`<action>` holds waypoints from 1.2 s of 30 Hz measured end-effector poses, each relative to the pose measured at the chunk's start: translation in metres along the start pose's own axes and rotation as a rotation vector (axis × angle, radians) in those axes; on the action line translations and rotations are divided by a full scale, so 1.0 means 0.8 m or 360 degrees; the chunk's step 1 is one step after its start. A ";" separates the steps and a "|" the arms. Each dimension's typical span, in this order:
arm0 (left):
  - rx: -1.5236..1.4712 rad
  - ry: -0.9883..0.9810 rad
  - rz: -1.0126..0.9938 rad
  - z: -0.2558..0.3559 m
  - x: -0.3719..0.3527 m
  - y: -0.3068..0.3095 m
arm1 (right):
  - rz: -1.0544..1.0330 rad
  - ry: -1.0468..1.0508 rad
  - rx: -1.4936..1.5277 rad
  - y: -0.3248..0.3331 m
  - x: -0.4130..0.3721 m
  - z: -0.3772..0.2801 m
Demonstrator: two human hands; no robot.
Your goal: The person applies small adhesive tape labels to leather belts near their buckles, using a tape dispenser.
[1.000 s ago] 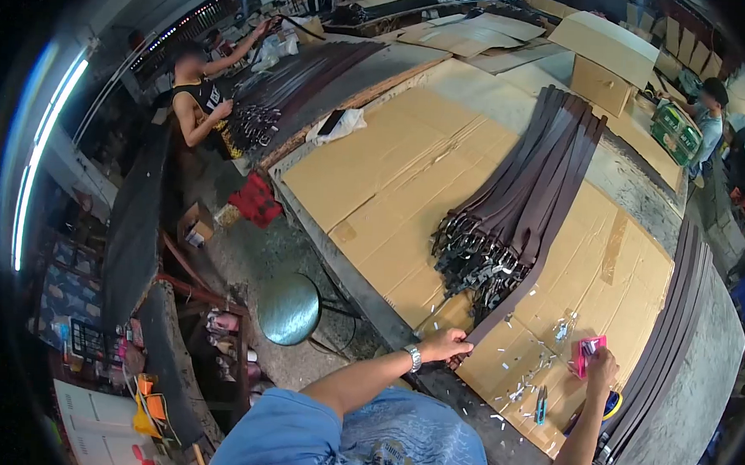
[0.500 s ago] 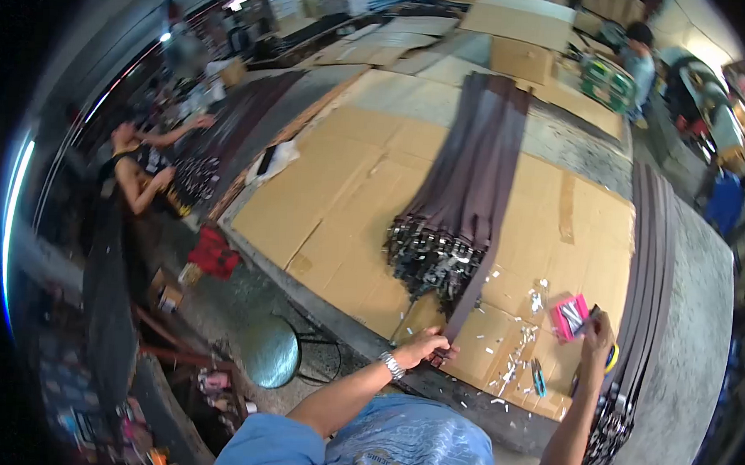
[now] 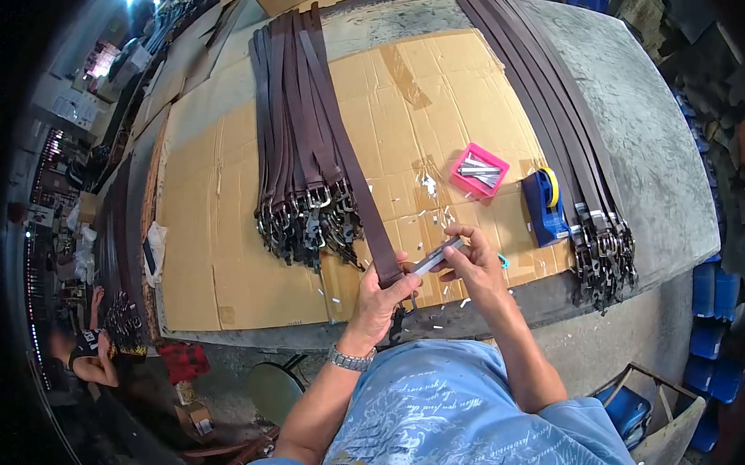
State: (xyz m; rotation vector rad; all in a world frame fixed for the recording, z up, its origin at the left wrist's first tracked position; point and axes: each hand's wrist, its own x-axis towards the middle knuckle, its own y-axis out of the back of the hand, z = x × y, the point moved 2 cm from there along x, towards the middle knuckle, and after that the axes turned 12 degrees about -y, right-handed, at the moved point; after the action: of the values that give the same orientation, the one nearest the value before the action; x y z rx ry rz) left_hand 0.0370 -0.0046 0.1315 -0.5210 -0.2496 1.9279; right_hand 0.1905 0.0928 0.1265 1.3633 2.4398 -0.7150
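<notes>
My left hand, with a metal watch at its wrist, is closed around the buckle end of a dark brown belt. The belt's strap runs away across the table. In my right hand a flat silvery-white strip is pinched between thumb and fingers. The strip's near end meets my left thumb at the belt. Left of the held belt lies a bundle of similar belts, metal buckles toward me. Beyond my right hand sits a pink box with more strips in it.
Cardboard covers the table, with white scraps scattered near me. A blue tape dispenser stands right of the box. Light-blue snips show partly behind my right hand. More belts lie at right. Another person is at far left.
My right hand has come from the pink box to my left hand, now with a strip in it. The belt end is raised toward me. My view has turned right and down.
</notes>
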 end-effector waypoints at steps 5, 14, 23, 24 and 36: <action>0.0105 -0.0101 0.0100 0.011 0.005 -0.007 | 0.0038 -0.0014 -0.0094 0.007 -0.008 0.007; 0.0064 -0.0115 0.0086 0.015 0.003 -0.006 | -0.0005 -0.0074 -0.0129 0.019 -0.008 0.007; -0.0007 -0.0083 0.0109 -0.002 0.007 -0.011 | 0.0039 0.0000 -0.0229 0.014 -0.024 0.004; -0.0016 -0.0073 0.0104 -0.005 0.009 -0.011 | 0.0051 -0.0006 -0.0235 0.020 -0.023 0.009; 0.0134 -0.0091 0.0128 -0.001 0.021 -0.014 | 0.0880 0.0395 -0.2029 0.122 0.031 0.096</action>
State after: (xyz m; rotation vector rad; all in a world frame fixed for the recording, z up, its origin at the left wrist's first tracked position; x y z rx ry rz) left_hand 0.0412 0.0149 0.1311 -0.4264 -0.1856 2.0244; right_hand 0.2591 0.1131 0.0217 1.3616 1.7655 1.0160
